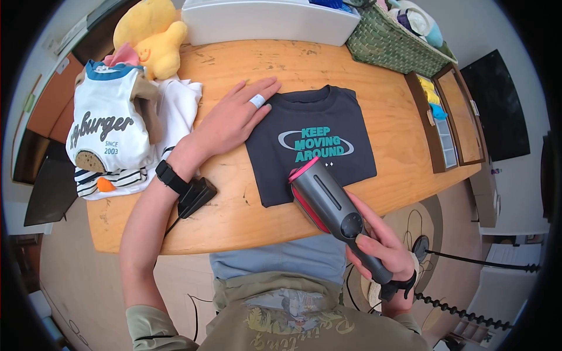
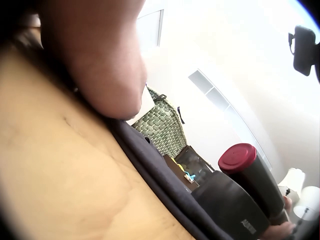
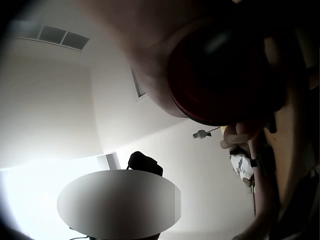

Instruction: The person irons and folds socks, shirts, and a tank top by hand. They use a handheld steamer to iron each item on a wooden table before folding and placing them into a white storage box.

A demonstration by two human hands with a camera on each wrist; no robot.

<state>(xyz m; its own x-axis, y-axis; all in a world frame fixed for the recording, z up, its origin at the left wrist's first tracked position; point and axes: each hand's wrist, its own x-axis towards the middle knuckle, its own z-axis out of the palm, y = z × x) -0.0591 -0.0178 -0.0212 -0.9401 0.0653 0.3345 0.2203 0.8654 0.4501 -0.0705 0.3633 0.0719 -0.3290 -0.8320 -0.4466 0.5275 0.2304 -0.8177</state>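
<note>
A dark T-shirt (image 1: 312, 120) lies folded on the wooden table, its green "KEEP MOVING AROUND" print facing up. My left hand (image 1: 237, 114) rests palm down along the shirt's upper left edge, fingers extended, with a white band round one finger. In my right hand (image 1: 386, 243) I grip the handle of a grey handheld garment steamer (image 1: 328, 196) with red trim, thumb near its round button panel. Its head overlaps the shirt's lower part in the head view. The steamer's red end (image 2: 238, 158) shows in the left wrist view, beyond the shirt's edge.
Folded clothes, with a white shirt (image 1: 105, 131) on top, and a yellow plush toy (image 1: 158, 44) occupy the left side. At the back stand a white bin (image 1: 269, 26) and a green woven basket (image 1: 389, 52). An open wooden box (image 1: 433, 143) sits right.
</note>
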